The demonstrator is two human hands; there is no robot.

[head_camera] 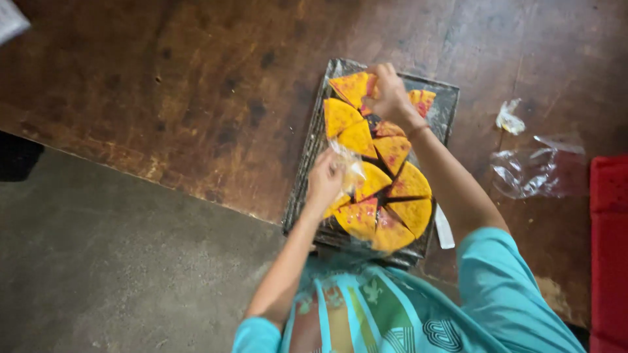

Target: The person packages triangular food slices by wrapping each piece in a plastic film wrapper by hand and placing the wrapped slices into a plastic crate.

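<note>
Yellow wedge-shaped slices (383, 176) flecked with red lie fanned over a dark metal tray (441, 108) on a worn wooden table (196, 85). The left hand (325, 180), at the tray's left edge, pinches a thin clear plastic bag (348, 167) between closed fingers. The right hand (389, 95) reaches to the far end of the tray, fingers curled around one slice (353, 86) (its tip points left). Right of the tray sit crumpled clear plastic bags (533, 170) and a red crate (610, 242).
</note>
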